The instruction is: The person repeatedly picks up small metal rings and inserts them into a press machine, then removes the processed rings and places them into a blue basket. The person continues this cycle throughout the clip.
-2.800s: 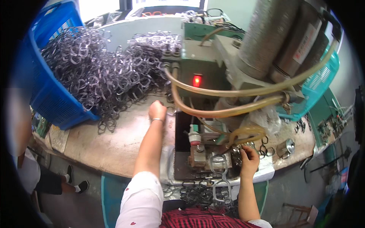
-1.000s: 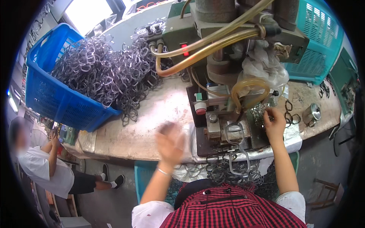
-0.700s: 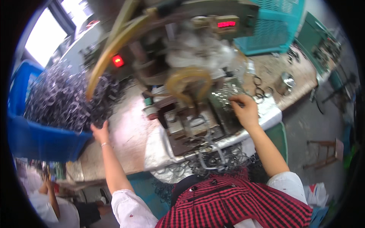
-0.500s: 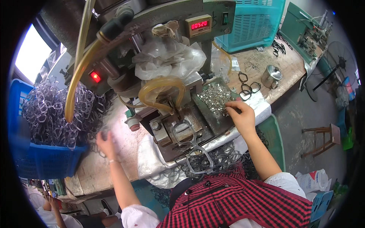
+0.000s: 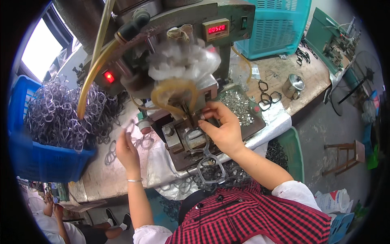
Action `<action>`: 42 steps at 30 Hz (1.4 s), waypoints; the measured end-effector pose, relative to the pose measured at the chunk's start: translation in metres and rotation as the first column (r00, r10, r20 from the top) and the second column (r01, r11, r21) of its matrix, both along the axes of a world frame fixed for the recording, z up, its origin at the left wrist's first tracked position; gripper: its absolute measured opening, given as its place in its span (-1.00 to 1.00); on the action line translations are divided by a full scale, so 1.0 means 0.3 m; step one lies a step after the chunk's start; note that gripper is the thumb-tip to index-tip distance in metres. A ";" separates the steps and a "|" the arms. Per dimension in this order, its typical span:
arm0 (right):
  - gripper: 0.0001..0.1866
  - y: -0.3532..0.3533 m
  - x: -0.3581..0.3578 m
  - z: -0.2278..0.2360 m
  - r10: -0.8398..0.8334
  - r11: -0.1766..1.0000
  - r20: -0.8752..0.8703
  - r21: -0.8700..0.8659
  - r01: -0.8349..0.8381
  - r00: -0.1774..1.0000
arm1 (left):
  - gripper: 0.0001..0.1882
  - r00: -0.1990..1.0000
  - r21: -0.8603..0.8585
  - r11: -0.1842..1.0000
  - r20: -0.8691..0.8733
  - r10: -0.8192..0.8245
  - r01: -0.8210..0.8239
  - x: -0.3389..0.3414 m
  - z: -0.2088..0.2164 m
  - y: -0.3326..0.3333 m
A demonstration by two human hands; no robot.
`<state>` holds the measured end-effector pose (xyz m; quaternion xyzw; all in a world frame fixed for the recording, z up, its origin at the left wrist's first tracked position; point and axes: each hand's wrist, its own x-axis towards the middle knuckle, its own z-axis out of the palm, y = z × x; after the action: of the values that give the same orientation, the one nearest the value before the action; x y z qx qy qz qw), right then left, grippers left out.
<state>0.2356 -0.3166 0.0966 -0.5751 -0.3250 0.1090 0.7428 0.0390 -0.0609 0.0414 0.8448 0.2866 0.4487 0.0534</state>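
Note:
My left hand is closed on a clear grey spectacle frame, blurred, left of the press. Under the press head, my right hand has its thumb and fingertips pinched together beside the tool; whatever they hold is too small to make out. Another grey spectacle frame sits with one rim on the metal fixture and the other hanging over the front edge. Right of the fixture lies a heap of small shiny metal pieces. The press carries a plastic bag and a yellowish hose loop.
A blue basket heaped with spectacle frames stands at left. Loose frames lie on the table beside it. At right are black frames, a metal cup and a teal crate. More frames fill a green bin below.
My right hand has moved left from the metal pieces to the press tool. My left hand has come rightward, away from the basket, with a spectacle frame. The view has shifted slightly.

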 end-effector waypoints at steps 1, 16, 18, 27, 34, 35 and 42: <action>-0.58 0.002 -0.006 0.015 0.026 1.000 -0.023 -0.001 -0.026 0.999 | -0.78 0.999 -0.005 0.999 0.036 0.040 -0.040 -0.009 0.004 0.014; -0.78 -0.143 0.217 -0.163 -0.097 0.564 0.808 -0.436 0.701 0.581 | -0.86 0.499 -0.587 -0.107 0.759 -0.419 0.803 0.044 0.301 -0.613; -0.82 -0.173 0.256 -0.233 -0.115 0.610 0.800 -0.411 0.678 0.588 | -0.69 0.662 -0.217 0.635 0.077 -0.746 0.741 0.089 0.335 -0.588; -0.90 -0.154 0.278 -0.225 -0.276 0.671 0.741 -0.307 0.675 0.612 | -0.66 0.711 0.057 0.711 -0.136 -0.690 0.701 0.187 0.303 -0.578; -0.92 0.044 0.296 -0.241 -0.096 0.524 0.896 -0.325 0.787 0.434 | -0.69 0.715 -0.001 0.723 -0.149 -0.683 0.690 0.190 0.312 -0.585; -0.91 0.054 0.290 -0.252 -0.070 0.489 0.911 -0.323 0.810 0.406 | -0.64 0.709 0.019 0.716 -0.168 -0.685 0.697 0.181 0.284 -0.576; -0.86 -0.210 0.215 -0.221 -0.387 0.867 0.086 -0.304 0.394 0.918 | -0.58 0.957 0.142 0.948 -0.101 -0.271 0.283 -0.067 0.085 -0.472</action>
<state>0.3002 -0.3797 0.0301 -0.7413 -0.1887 0.0006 0.6441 0.0188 -0.2026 0.0668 0.8955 0.1313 0.4235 0.0385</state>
